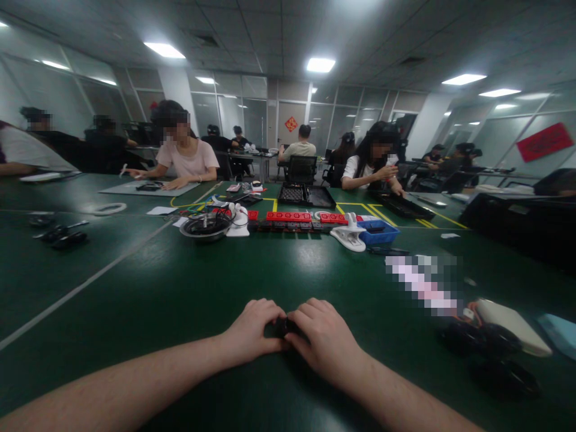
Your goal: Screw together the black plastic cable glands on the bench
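You had your two hands close together in the middle of the near side of the green tabletop (171, 294). Your left hand (252, 330) had its thumb and fingers bent around a small black thing (283, 326), and your right hand (324, 337) had its fingers closed on the other side of it. So the small black thing was held between your hands. They hid most of it, so it was hard to tell its shape, or if it touched the tabletop.

On the near right lay some shiny black things (504, 379), next to a cream box (513, 327). Past your hands, a row of red blocks (288, 217) went from left to right. A metal bowl (202, 237) full of dark wires (207, 224) was by its left end. A white clip (353, 239) and a blue bin (382, 235) were by its right end. On the far left, a person in a pink top (189, 159) sat at a grey mat (120, 188). On the far right, a person in white (360, 172) sat by a black tray (405, 207)
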Tool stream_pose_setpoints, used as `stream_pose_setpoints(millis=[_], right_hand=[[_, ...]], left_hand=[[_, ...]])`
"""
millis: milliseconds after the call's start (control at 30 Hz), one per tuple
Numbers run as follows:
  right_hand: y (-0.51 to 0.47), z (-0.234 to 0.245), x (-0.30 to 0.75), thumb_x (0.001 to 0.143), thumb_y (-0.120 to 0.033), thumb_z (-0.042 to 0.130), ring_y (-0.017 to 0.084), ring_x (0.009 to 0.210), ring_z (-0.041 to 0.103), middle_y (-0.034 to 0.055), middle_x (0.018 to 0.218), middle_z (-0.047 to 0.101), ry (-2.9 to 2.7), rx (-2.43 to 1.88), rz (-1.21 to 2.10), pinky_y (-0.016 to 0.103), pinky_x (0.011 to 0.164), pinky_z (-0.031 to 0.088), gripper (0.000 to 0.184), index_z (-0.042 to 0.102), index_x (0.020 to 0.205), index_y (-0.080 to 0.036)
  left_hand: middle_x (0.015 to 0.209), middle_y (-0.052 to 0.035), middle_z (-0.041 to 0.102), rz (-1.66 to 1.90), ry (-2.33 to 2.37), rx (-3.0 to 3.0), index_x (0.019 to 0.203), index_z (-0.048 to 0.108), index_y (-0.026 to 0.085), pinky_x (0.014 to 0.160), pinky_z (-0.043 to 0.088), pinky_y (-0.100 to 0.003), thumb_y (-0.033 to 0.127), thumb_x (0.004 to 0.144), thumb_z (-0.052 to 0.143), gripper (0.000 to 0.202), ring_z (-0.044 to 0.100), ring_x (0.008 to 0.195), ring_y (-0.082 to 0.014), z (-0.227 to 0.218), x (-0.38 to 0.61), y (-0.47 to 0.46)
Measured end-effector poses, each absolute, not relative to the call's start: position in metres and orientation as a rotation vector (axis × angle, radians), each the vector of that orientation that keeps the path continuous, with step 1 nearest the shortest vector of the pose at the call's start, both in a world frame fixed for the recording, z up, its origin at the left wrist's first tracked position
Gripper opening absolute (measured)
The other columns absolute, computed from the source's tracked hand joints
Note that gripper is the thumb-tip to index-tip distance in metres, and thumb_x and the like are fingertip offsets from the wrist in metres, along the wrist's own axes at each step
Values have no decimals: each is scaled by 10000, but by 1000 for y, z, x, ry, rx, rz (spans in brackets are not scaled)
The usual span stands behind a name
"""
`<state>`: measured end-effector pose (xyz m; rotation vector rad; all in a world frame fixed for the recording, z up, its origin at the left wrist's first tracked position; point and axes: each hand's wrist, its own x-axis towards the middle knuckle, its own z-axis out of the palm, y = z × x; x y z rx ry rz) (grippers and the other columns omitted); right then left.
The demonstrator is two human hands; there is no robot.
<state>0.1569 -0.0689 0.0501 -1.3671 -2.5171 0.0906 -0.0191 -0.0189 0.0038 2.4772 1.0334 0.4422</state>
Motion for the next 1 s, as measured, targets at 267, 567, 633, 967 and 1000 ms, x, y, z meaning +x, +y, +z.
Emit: stream_pose_setpoints(millis=[267, 567, 633, 967, 1000], right_hand=[[-69, 59, 163, 806, -102, 451, 172, 966, 509, 50, 1023, 607, -2643, -1152, 214, 333, 868, 369, 278, 539, 1055, -189], [-66, 64, 170, 804, -73, 402, 199, 1201, 386, 33, 1196, 541, -2674, -1067, 399, 468, 1042, 186, 339, 523, 1086, -218], [-66, 66, 170, 805, -70, 397, 199, 1204, 386, 40, 1185, 550, -2670, -1072, 421, 467, 1040, 195, 335, 528, 1078, -214], [-67, 69, 171, 803, -76, 374, 208, 1213, 371, 20, 1211, 532, -2644, -1062, 444, 485, 1041, 173, 356, 517, 1094, -224], [-68, 69, 171, 793, -73, 376, 211, 1212, 369, 13, 1220, 525, -2634, -1062, 424, 497, 1042, 153, 371, 514, 1099, -230]], left_hand=[[804, 21, 531, 385, 1059, 2471, 834, 554, 203, 689, 324, -282, 410, 665, 669, 291, 478, 781, -169, 9, -19, -20], [804, 20, 528, 369, 1065, 2486, 807, 543, 189, 686, 322, -280, 405, 663, 672, 290, 473, 789, -172, 8, -20, -19], [807, 17, 530, 364, 1066, 2498, 800, 539, 187, 688, 323, -282, 410, 663, 671, 293, 473, 789, -174, 7, -20, -19], [809, 13, 533, 371, 1060, 2494, 810, 544, 190, 694, 326, -289, 417, 671, 665, 293, 474, 784, -178, 6, -20, -18], [812, 12, 533, 373, 1062, 2495, 811, 544, 189, 694, 326, -288, 422, 670, 665, 298, 474, 784, -178, 6, -20, -18]])
